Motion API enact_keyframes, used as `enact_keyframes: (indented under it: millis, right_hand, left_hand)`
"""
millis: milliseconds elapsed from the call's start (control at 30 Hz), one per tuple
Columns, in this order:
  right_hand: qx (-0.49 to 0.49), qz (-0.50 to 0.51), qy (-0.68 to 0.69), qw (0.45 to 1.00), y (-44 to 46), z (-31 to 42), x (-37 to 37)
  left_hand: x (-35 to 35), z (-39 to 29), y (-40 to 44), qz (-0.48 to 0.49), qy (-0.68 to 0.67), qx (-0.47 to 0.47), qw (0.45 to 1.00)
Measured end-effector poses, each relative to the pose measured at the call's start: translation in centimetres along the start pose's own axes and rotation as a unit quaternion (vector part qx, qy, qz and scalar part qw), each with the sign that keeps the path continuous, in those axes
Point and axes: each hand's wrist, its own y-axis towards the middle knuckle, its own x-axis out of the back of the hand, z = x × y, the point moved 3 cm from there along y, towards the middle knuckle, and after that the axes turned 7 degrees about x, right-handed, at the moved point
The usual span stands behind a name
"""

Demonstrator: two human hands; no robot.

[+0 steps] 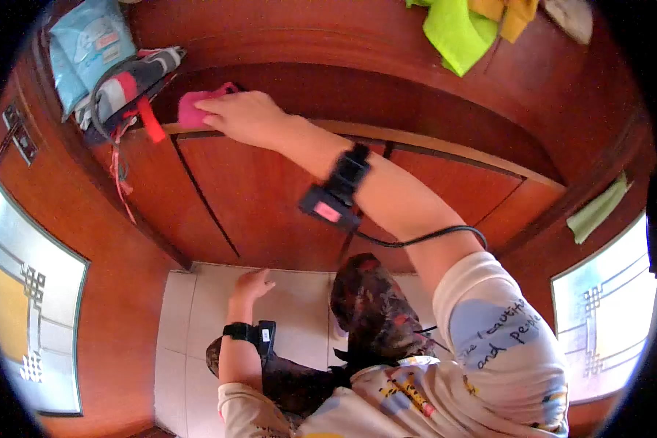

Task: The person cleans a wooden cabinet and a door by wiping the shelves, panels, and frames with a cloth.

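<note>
My right hand (244,117) reaches across to the left end of a wooden ledge, its fingers closed on a pink cloth (192,111). The cloth lies against the ledge's front edge, partly covered by the hand. Low on the left, over the tiled floor, hangs my left hand (252,284), with nothing visible in it and its fingertips apart. Close by the cloth, a red strap (150,120) dangles over the ledge from a folded grey, white and red fabric bundle (128,89).
A light blue plastic packet (93,51) leans behind the bundle. Bright green cloth (460,33) hangs from the upper shelf at right, and a pale green cloth (597,210) on the right side. Reddish-brown cabinet doors (270,197) stand below the ledge. Patterned glass panels (29,292) flank both sides.
</note>
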Motion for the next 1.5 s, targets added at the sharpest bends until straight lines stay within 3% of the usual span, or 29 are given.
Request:
enact_keyframes:
  millis: [67,100,300,367,467,600,700,767,833,900,967,1067,1167,1267,1400,1500]
  right_hand:
    - [-0.003,-0.074,-0.025,0.997,-4.0,-0.9,2.1]
    - [0.015,-0.108,-0.037,0.993,-8.7,-2.5,4.8]
    - [-0.074,-0.148,-0.151,0.975,-22.5,-6.4,13.8]
    - [-0.095,-0.147,-0.209,0.962,-26.5,-7.2,16.6]
    - [-0.192,-0.142,-0.211,0.948,-33.6,-9.3,20.8]
    - [-0.39,-0.13,-0.169,0.896,-42.6,-13.2,25.7]
    - [-0.425,-0.161,-0.176,0.873,-46.1,-14.6,28.1]
    - [-0.449,-0.178,-0.158,0.861,-46.4,-15.2,27.6]
    - [-0.353,-0.195,-0.278,0.872,-43.8,-13.8,26.5]
    - [-0.285,-0.213,-0.28,0.892,-41.3,-12.9,24.6]
    - [-0.201,-0.235,-0.247,0.918,-39.0,-11.9,22.9]
    - [-0.129,-0.248,-0.238,0.93,-38.1,-11.2,22.5]
    - [-0.108,-0.243,-0.222,0.938,-40.0,-11.3,24.1]
    - [-0.158,-0.236,-0.248,0.926,-43.9,-12.6,26.6]
    - [-0.336,-0.229,-0.256,0.877,-51.1,-16.1,29.9]
    - [-0.354,-0.253,-0.285,0.854,-55.4,-18.8,32.3]
  left_hand:
    - [0.0,1.4,0.5,-0.011,0.014,-0.005,1.0]
    - [-1.9,-2.3,0.8,-0.007,-0.001,-0.02,1.0]
    - [-3.1,-0.8,1.4,0.003,-0.018,-0.072,0.997]
    - [-2.8,-0.1,1.2,0.059,-0.026,-0.02,0.998]
    - [-1.8,0.3,-0.5,0.054,-0.111,-0.001,0.992]
    - [-1.9,1.4,-1.6,0.045,-0.058,0.016,0.997]
    - [-1.6,1.6,-0.5,0.053,-0.113,-0.015,0.992]
    - [2.6,-1.8,-3.1,-0.063,-0.163,-0.059,0.983]
    - [7.7,-5.5,-5.0,-0.181,-0.142,-0.132,0.964]
    - [16.1,-13.7,-10.2,-0.24,-0.127,-0.134,0.953]
    - [20.9,-18.5,-12.0,-0.391,-0.039,-0.227,0.891]
    - [25.8,-24.6,-12.3,-0.466,0.048,-0.273,0.84]
    - [28.0,-27.1,-10.1,-0.501,0.088,-0.263,0.82]
    - [29.1,-27.3,-8.2,-0.483,0.092,-0.229,0.84]
    - [29.0,-26.1,-7.2,-0.476,0.105,-0.209,0.848]
    - [29.2,-25.5,-6.4,-0.481,0.131,-0.214,0.84]
